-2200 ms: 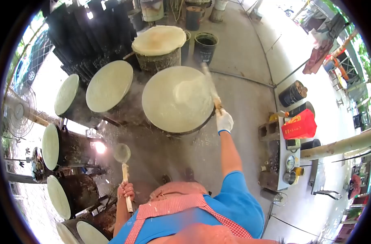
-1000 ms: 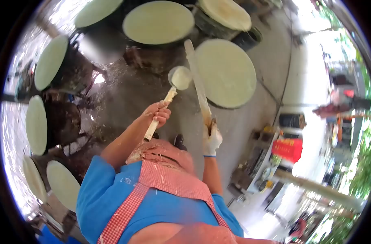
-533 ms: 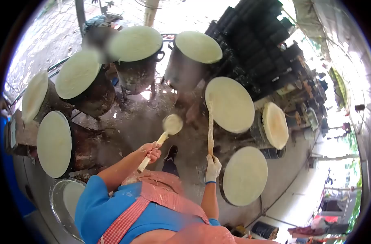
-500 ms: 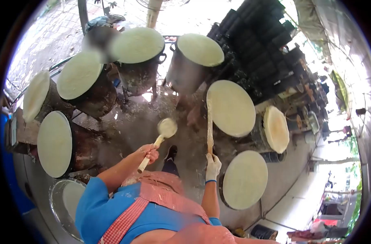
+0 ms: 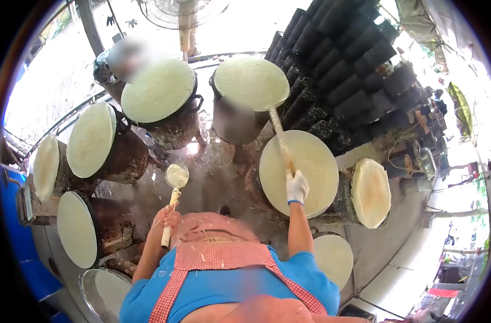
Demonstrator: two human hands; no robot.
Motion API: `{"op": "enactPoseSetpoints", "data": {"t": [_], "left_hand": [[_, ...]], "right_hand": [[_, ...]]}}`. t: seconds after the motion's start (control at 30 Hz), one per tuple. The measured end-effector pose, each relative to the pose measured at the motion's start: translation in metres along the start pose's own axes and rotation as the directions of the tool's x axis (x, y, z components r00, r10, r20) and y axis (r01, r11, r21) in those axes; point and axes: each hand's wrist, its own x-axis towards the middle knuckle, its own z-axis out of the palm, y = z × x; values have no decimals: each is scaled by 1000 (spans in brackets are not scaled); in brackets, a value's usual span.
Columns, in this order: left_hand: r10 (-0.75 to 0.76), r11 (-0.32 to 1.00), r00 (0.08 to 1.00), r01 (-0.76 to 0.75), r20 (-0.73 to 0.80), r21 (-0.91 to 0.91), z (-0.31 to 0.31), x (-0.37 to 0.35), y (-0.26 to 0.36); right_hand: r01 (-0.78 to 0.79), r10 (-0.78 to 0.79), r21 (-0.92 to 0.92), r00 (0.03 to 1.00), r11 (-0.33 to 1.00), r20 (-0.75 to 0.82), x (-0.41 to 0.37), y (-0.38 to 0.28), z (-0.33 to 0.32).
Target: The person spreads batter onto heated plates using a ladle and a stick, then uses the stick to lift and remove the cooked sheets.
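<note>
My bare left hand [image 5: 165,218] is wrapped round the handle of a ladle [image 5: 175,195], whose bowl points forward and is coated with pale batter. In a white glove, my right hand [image 5: 297,187] grips a long, flat wooden stick [image 5: 281,140]. The stick reaches forward over a round pale sheet [image 5: 288,167]. Its far end is at the near right rim of another pale sheet [image 5: 251,81], which tops a dark pot-like stove at the back.
More pale round tops on dark barrel stoves curve round the left, including one [image 5: 76,230]. A metal basin [image 5: 88,290] stands lower left. Black cylindrical blocks [image 5: 337,75] are stacked back right. A browned round top [image 5: 373,192] sits at right; a fan [image 5: 183,8] stands behind.
My right hand has moved forward, taking the stick's tip from the nearer round top to the back one. My left hand and the ladle have shifted left. The camera view has also shifted.
</note>
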Motion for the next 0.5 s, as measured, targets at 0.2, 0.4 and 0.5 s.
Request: {"op": "enactPoseSetpoints", "data": {"t": [0.2, 0.4, 0.5], "left_hand": [[-146, 984, 989, 143, -19, -109, 49, 42, 14], [-250, 967, 939, 232, -235, -102, 100, 82, 70], [-234, 962, 917, 266, -323, 59, 117, 101, 109]], "right_hand": [[119, -142, 156, 980, 980, 139, -13, -12, 9], [210, -261, 199, 923, 957, 281, 51, -99, 45], [334, -392, 210, 834, 919, 387, 116, -155, 73]]}}
